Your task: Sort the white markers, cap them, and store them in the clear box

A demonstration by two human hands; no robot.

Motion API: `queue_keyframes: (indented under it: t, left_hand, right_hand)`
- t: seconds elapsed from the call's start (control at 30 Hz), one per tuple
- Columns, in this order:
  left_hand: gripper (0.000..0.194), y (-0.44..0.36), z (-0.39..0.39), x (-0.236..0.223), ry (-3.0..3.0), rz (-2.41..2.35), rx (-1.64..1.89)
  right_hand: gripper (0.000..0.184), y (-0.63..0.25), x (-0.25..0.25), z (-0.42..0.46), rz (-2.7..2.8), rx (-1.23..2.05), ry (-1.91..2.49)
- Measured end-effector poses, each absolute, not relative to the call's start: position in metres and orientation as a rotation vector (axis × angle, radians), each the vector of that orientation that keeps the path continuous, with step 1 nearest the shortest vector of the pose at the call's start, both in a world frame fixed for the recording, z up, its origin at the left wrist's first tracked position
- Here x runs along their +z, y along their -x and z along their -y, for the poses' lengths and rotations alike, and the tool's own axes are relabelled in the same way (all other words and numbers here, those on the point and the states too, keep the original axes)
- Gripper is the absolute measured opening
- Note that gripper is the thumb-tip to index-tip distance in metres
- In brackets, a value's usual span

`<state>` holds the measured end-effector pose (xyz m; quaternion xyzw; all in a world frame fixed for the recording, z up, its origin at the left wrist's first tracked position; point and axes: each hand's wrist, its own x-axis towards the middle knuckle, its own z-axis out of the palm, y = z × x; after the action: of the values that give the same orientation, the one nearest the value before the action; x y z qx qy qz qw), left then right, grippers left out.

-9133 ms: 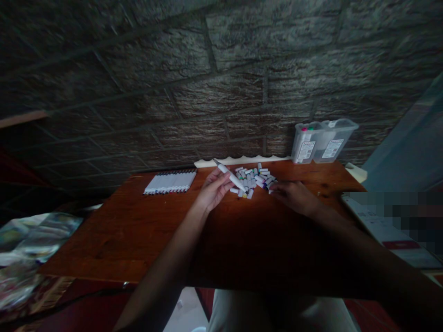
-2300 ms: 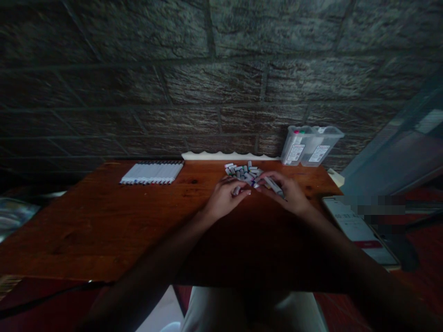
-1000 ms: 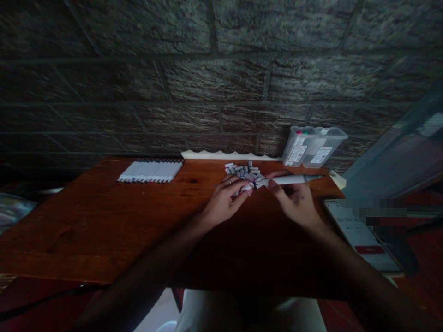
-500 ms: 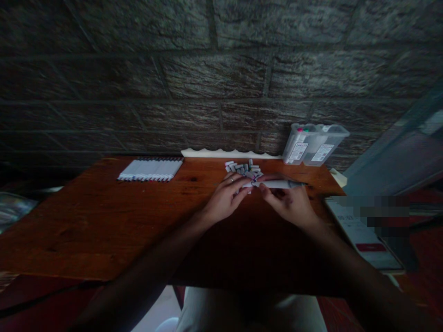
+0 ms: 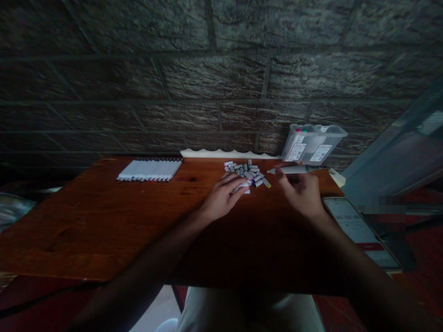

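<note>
Pinched in my right hand [image 5: 302, 189] is a white marker [image 5: 292, 170], level, with its uncapped pale tip pointing left and its dark end to the right. My left hand [image 5: 224, 191] is closed on a white marker cap [image 5: 245, 183], at the near-left side of a loose pile of marker caps [image 5: 238, 168]. The caps are white with coloured ends, a yellow one and a purple one among them. Part of the pile is hidden behind my left fingers. A gap separates the marker's tip from the cap.
A row of white markers [image 5: 150, 169] lies side by side at the left of the wooden table [image 5: 104, 221]. Clear plastic cases [image 5: 313, 144] stand at the back right, a few markers inside. A phone [image 5: 360, 230] rests at the right edge. A wavy white strip [image 5: 228, 154] runs along the wall.
My right hand has moved right and slightly up with the marker, drawing it away from the cap in my left hand. My left hand stays about where it was.
</note>
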<state>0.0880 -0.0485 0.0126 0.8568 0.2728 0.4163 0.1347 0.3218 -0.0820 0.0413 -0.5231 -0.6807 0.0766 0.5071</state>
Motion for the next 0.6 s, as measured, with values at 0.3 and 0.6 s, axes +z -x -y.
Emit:
queue_keyframes:
  t: [0.3,0.6]
  left_hand:
    - [0.02,-0.087,0.049,0.015,-2.482,-0.81,1.23]
    - [0.021,-0.087,0.048,0.014,-2.497,-0.787,1.259]
  right_hand:
    - [0.02,-0.294,0.039,0.096,1.769,0.403,1.046]
    - [0.02,-0.292,0.038,0.096,1.879,0.332,0.997]
